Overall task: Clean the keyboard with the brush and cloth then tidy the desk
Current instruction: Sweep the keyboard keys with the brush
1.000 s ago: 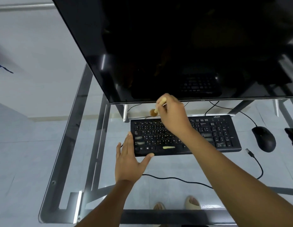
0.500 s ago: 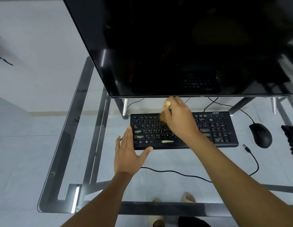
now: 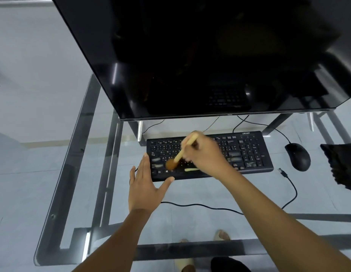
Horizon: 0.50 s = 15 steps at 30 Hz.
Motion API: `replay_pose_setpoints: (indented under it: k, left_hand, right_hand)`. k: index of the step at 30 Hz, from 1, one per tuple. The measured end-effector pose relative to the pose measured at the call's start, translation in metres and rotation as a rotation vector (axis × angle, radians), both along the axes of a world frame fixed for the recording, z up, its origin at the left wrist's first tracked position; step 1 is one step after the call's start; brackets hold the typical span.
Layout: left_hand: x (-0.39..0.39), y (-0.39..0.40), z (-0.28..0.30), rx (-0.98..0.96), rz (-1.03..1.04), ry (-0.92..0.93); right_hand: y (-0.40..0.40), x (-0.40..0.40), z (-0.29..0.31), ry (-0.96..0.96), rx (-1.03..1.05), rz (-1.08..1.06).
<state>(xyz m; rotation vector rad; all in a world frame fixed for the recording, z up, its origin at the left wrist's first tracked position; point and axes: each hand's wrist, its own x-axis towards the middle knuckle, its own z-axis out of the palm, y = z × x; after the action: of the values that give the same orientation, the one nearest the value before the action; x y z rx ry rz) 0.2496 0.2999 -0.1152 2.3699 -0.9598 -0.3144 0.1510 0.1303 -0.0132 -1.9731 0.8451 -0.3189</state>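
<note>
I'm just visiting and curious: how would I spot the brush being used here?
Find the big dark monitor on the glass desk; the black keyboard lies just below it. Over its left half, the right hand grips the brush: a pale stick with a round brown tuft, the only light-coloured tool there.

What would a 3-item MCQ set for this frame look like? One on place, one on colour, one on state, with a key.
1. Where do the brush bristles sit?
A. over the keyboard's left half
B. on the mouse
C. on the floor

2. What colour is the mouse?
A. white
B. black
C. red

3. What is the left hand doing?
A. gripping the cable
B. holding a cloth
C. lying flat, fingers straight, at the keyboard's left end

Key:
1 A: the brush head lies on keys in the left part of the keyboard, held by the right hand.
2 B: the mouse is black.
3 C: the left hand is flat with nothing in it.
</note>
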Motion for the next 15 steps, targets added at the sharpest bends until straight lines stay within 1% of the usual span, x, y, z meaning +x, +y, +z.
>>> replay_pose_setpoints:
  k: [1,2,4,5,6,7,8,9,10,11,12,13,14,15]
  left_hand:
    - [0.0,0.0,-0.001,-0.005,-0.002,-0.006]
    - [0.0,0.0,-0.002,-0.009,-0.002,-0.013]
    - [0.0,-0.001,-0.003,-0.017,-0.006,-0.017]
    - [0.0,-0.002,-0.004,-0.018,-0.006,-0.012]
    - [0.0,-0.002,-0.004,-0.019,-0.004,-0.008]
    - [0.001,-0.002,-0.004,-0.018,-0.001,-0.007]
    - [0.001,-0.001,-0.003,-0.015,0.002,-0.007]
    - [0.0,-0.001,-0.002,-0.015,0.006,-0.006]
    - [0.0,-0.001,-0.001,-0.017,0.009,-0.005]
    - [-0.001,-0.001,0.001,-0.022,0.012,-0.003]
    - [-0.002,-0.002,0.003,-0.029,0.014,-0.001]
    - [-0.004,-0.003,0.004,-0.037,0.012,-0.005]
    - [-0.004,-0.004,0.005,-0.04,0.009,-0.01]
    - [-0.003,-0.004,0.005,-0.038,0.008,-0.014]
  right_hand:
    - [0.005,-0.002,-0.003,0.04,0.005,0.079]
    - [0.005,-0.002,-0.007,0.073,-0.048,0.091]
    - [-0.004,-0.004,-0.006,0.003,-0.26,-0.065]
    - [-0.008,-0.004,-0.004,-0.05,-0.291,-0.13]
    - [-0.01,-0.004,-0.003,-0.082,-0.285,-0.143]
    - [-0.01,-0.004,0.0,-0.076,-0.235,-0.101]
    - [-0.008,-0.002,-0.001,-0.03,-0.164,-0.003]
    - [-0.004,-0.001,-0.001,0.023,-0.145,0.092]
    - [-0.004,0.0,-0.004,0.09,-0.212,0.134]
    - [-0.005,0.001,-0.005,0.097,-0.284,0.088]
    - [-0.009,0.002,-0.005,0.062,-0.367,-0.01]
    - [-0.013,0.003,-0.003,0.009,-0.387,-0.082]
    - [-0.016,0.004,-0.003,-0.029,-0.392,-0.106]
    - [-0.016,0.006,0.001,-0.043,-0.352,-0.084]
